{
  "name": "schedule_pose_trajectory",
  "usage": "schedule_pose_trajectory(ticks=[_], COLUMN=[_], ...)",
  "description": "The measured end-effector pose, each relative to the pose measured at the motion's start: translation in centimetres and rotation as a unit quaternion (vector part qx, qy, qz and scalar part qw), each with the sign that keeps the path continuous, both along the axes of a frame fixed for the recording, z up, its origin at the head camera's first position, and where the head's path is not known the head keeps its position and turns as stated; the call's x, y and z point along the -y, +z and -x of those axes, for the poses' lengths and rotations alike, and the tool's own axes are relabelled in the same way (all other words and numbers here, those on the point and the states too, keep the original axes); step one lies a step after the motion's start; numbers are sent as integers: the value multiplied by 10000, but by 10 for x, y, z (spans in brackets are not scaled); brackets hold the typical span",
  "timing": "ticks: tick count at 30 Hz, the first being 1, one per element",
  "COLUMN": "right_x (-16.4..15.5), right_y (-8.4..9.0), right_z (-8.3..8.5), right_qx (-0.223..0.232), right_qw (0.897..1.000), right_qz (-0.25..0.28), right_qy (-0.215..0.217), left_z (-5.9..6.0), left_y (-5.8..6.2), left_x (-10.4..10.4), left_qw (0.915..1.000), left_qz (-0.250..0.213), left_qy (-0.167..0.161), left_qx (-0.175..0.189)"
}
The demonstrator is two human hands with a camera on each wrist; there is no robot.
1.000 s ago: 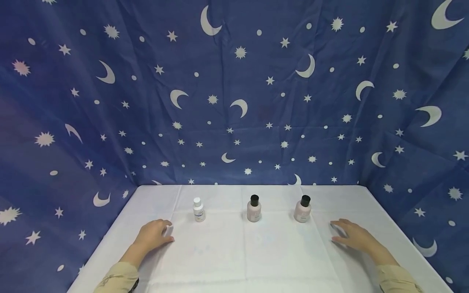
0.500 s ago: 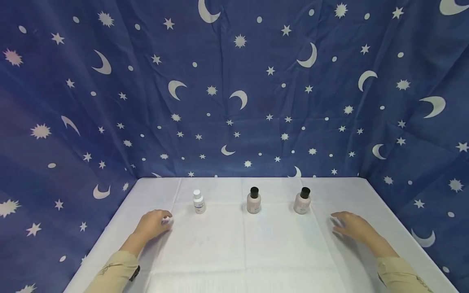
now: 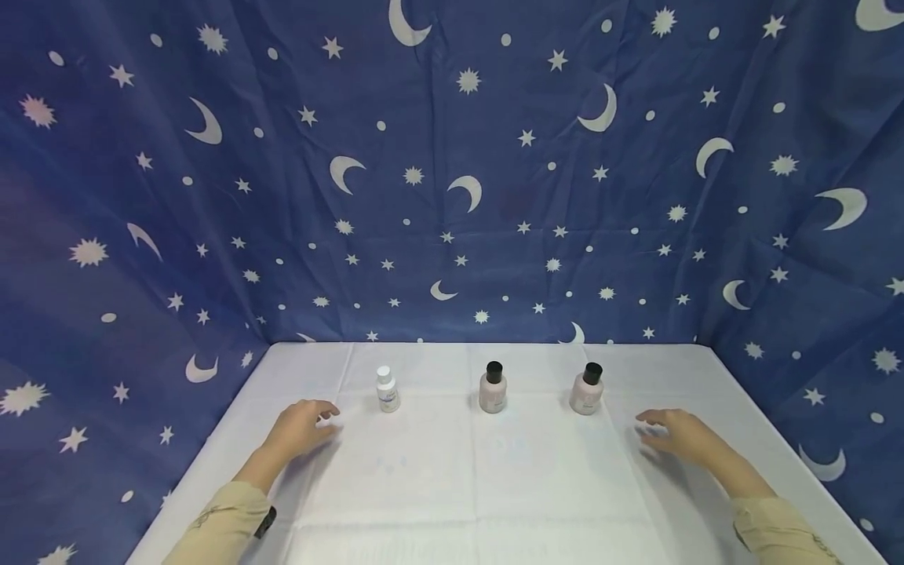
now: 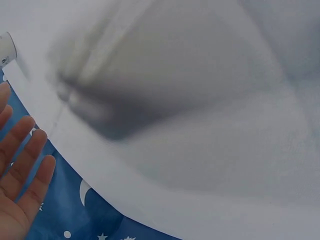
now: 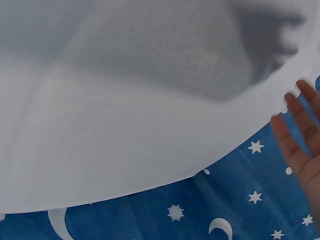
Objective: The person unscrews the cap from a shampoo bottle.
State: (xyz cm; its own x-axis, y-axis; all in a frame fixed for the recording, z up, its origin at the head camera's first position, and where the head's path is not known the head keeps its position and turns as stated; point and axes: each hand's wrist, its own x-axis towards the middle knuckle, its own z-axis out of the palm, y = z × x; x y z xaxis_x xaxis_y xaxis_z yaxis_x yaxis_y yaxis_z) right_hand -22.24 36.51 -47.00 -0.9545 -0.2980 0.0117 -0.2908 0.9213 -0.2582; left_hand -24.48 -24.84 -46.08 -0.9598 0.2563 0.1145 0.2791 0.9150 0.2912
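Three small bottles stand in a row near the back of a white-clothed table (image 3: 452, 486): a white-capped bottle (image 3: 387, 390) on the left, a pink bottle with a black cap (image 3: 492, 388) in the middle, and a second pink black-capped bottle (image 3: 586, 390) on the right. My left hand (image 3: 305, 424) hovers just above the cloth, front-left of the white-capped bottle, fingers straight and holding nothing. My right hand (image 3: 674, 431) hovers front-right of the right pink bottle, fingers spread and empty. In the left wrist view the left hand (image 4: 20, 175) shows flat fingers; in the right wrist view the right hand (image 5: 300, 145) does too.
A dark blue curtain with white moons and stars (image 3: 452, 173) walls in the table at the back and both sides. The white cloth's edge (image 4: 100, 170) lies close to the curtain. The front half of the table holds only my forearms in beige sleeves (image 3: 219, 526).
Both hands have lifted slightly off the cloth and their fingers have straightened and spread. The head view shifted a little; the bottles have not moved.
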Motion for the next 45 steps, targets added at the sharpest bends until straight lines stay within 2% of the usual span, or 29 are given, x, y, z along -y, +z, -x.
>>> schedule_pose_trajectory(ticks=[7, 17, 23, 31, 36, 41, 45], right_x=[8, 30, 46, 71, 94, 119, 137], right_y=[10, 11, 15, 19, 22, 23, 24], right_z=[5, 4, 5, 3, 6, 5, 4], right_qx=[-26, -227, -45, 72, -57, -160, -270], right_qw=[9996, 9968, 9953, 9932, 9871, 9782, 9742], right_qz=[51, 167, 237, 214, 39, 14, 63], right_qy=[293, 753, 938, 1142, 1600, 2069, 2238], left_z=[6, 11, 16, 23, 30, 35, 39], left_y=[9, 28, 37, 42, 49, 54, 57], left_x=[-5, -12, -17, -27, -32, -43, -53], left_qw=[9999, 9999, 9998, 9995, 9991, 9990, 9988], left_qz=[99, 34, 19, -203, -210, -253, -337], left_qy=[-58, -51, -54, -130, -139, -203, -195], left_qx=[-42, -91, -176, -191, -334, -316, -303])
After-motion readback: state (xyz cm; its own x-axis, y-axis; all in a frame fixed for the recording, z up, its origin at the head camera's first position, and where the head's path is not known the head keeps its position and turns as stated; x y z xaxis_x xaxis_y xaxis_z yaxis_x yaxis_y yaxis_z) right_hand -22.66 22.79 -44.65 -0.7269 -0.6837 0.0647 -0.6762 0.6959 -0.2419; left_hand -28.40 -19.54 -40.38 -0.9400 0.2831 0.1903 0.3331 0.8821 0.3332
